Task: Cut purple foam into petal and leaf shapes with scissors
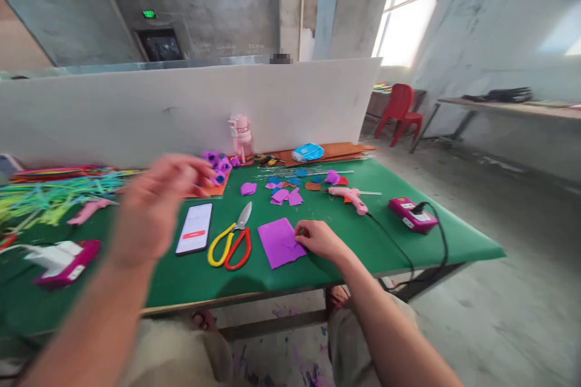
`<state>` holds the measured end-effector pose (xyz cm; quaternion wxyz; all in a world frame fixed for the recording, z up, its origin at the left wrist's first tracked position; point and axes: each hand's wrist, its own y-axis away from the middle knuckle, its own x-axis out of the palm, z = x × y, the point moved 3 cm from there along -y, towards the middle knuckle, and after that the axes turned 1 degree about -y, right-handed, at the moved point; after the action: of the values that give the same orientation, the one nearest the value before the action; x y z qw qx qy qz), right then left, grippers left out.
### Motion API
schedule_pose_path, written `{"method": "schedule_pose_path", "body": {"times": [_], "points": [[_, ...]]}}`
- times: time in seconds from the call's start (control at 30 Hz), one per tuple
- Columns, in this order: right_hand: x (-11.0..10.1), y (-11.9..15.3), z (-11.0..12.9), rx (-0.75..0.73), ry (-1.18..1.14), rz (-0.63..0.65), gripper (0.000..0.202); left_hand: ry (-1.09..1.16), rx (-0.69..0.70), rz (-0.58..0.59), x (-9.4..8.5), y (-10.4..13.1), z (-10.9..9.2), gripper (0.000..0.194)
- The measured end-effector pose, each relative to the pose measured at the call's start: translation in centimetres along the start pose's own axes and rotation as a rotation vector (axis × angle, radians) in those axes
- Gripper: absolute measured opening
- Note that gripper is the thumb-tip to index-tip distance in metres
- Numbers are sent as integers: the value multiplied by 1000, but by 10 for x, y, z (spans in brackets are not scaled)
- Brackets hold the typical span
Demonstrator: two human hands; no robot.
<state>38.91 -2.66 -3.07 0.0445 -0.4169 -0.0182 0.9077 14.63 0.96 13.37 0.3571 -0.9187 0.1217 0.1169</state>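
My right hand point(320, 240) rests at the right edge of a purple sheet point(275, 245), its fingertips pinched on a small purple piece there. Raised over the left part of the table, my left hand point(158, 199) is blurred by motion, and I cannot make out its fingers or anything in them. Scissors point(230, 248) with one yellow and one red handle lie left of the sheet, blades slightly apart. Beside them is a phone point(195, 227) with a lit screen. Cut purple pieces point(287, 196) lie behind the sheet.
A pink glue gun point(349, 196) and a magenta power box point(412, 215) with a black cord sit at the right. Another glue gun point(91, 210) and magenta box point(75, 266) are at the left. Purple flowers point(219, 166) and a pink bottle point(241, 138) stand behind.
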Motion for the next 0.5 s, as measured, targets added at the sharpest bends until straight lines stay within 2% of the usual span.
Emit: {"method": "schedule_pose_path", "body": {"times": [0.13,0.17,0.23,0.33,0.5], "points": [[-1,1,1,-26,21,2,24,-211,-169,178,40,46,45,15],[-1,1,0,-28,23,2,26,-283,-161,220,52,58,58,15],[-1,0,-3,-25,22,3,25,-360,-53,314,73,78,75,16],[-1,-2,-7,-9,18,-11,21,-420,83,450,93,92,85,15],[-1,-5,-7,19,42,-66,20,-495,138,589,116,84,87,15]]}}
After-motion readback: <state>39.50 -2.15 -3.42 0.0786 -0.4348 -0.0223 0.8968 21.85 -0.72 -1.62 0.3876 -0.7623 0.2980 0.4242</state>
